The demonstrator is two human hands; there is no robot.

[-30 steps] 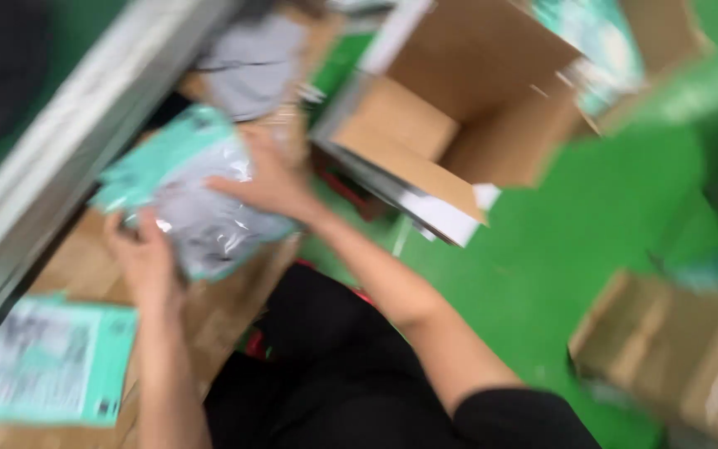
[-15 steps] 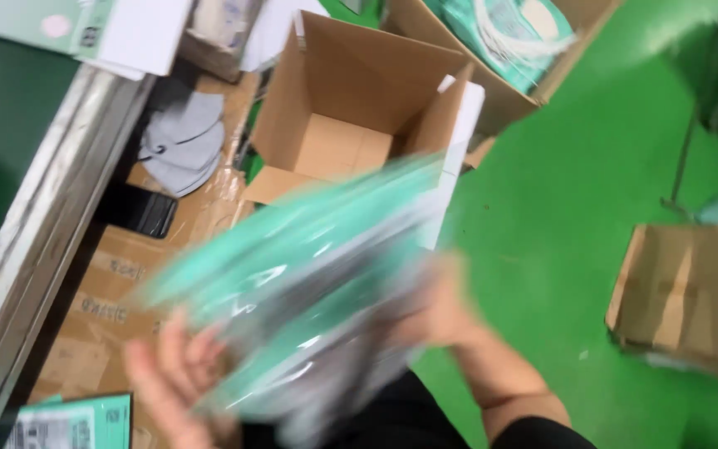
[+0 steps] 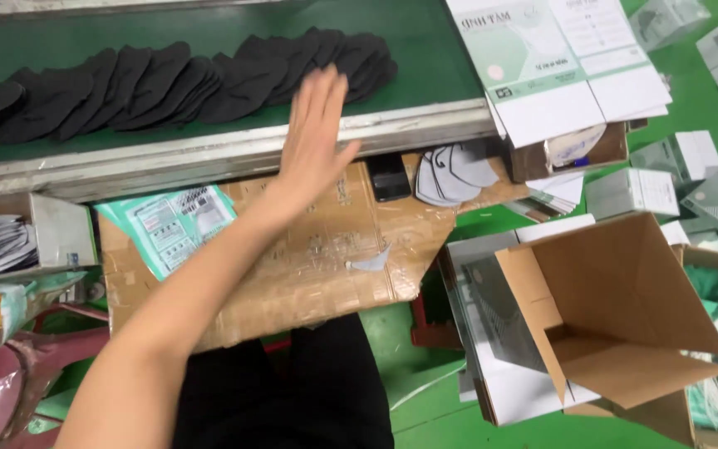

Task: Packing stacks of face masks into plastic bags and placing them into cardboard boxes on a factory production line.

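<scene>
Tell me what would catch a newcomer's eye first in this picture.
First, the left hand, open with fingers spread, reaching up the middle toward the row of black masks overlapping along the green belt at the top. Next, the big open cardboard box at lower right, tipped on its side on the green floor. Between them lies a flattened cardboard sheet used as a work surface.

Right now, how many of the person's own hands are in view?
1. The left hand, fingers spread, reaches over the metal rail toward the row of black masks on the green conveyor belt. The right hand is out of frame.
</scene>
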